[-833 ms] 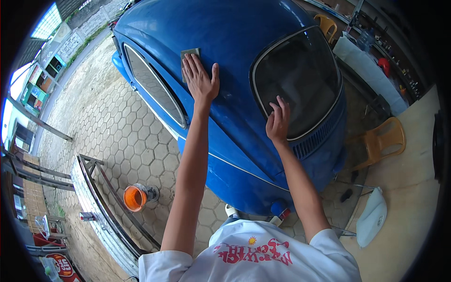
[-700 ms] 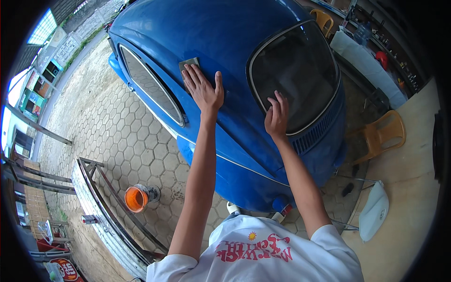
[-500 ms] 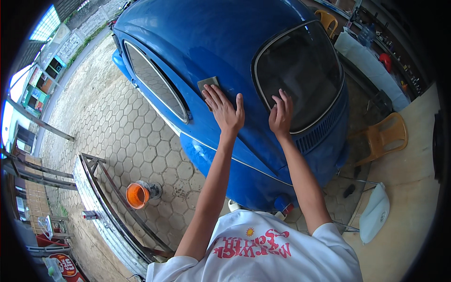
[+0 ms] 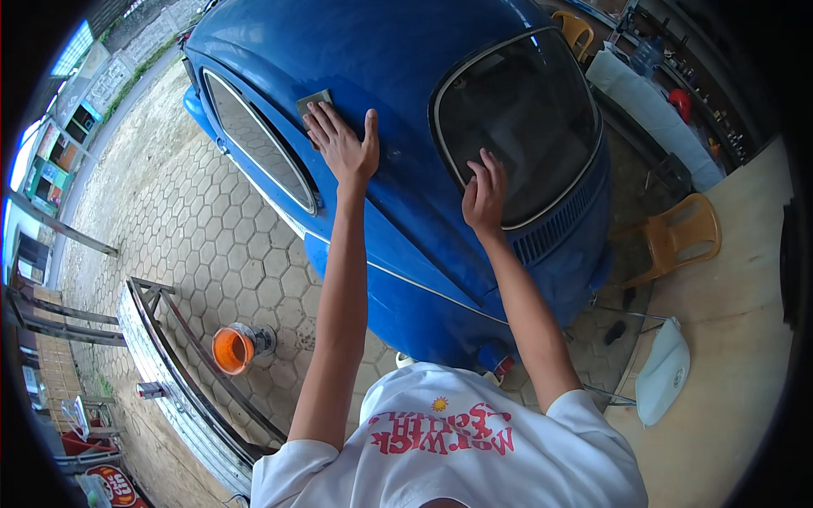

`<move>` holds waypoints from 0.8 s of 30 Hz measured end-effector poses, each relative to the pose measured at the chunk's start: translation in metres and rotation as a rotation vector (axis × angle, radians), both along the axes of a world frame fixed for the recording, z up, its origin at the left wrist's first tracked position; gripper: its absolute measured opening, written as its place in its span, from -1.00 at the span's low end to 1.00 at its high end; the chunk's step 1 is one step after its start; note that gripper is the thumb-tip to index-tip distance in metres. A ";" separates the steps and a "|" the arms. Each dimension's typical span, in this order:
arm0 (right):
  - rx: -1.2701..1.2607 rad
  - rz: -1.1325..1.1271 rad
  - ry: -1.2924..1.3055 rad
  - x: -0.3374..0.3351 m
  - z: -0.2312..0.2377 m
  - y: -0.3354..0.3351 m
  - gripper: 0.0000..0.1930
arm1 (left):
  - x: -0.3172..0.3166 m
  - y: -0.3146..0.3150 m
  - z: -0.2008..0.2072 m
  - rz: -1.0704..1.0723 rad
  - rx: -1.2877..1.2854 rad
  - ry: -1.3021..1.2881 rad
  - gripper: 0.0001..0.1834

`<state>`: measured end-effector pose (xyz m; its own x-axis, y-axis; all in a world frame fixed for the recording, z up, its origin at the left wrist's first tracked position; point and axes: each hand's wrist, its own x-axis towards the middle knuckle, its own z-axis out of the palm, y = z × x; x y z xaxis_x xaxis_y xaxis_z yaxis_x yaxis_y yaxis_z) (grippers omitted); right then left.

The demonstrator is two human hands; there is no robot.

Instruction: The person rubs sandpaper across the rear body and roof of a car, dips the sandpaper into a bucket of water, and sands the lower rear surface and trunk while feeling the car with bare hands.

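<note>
A blue car (image 4: 373, 51) fills the middle. Left of it, a bench (image 4: 182, 419) runs across the paving; right of it stands a yellow chair (image 4: 661, 245). The rear window (image 4: 529, 118) is dark. An orange bucket (image 4: 230, 351) sits between bench and car. The left hand (image 4: 343, 152) lies flat, thumb spread wide, fingers over a pad (image 4: 313, 101) on the bodywork near the side window (image 4: 254, 140). The right hand (image 4: 485, 193), fingers loosely bent, is at the rear window's lower corner; whether it touches, I cannot tell.
</note>
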<state>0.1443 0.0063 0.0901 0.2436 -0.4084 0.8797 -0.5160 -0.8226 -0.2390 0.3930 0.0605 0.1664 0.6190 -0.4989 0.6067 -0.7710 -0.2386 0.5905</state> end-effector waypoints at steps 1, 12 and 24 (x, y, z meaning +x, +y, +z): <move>0.002 0.016 -0.010 -0.004 -0.003 0.003 -0.68 | -0.022 0.010 -0.013 0.002 0.021 0.013 0.16; -0.091 0.029 -0.015 -0.005 0.001 -0.013 -0.71 | -0.148 0.079 -0.089 -0.308 0.169 -0.102 -0.12; -0.081 0.005 -0.013 -0.009 -0.001 -0.013 -0.70 | -0.066 0.061 -0.062 -0.332 0.144 -0.448 -0.04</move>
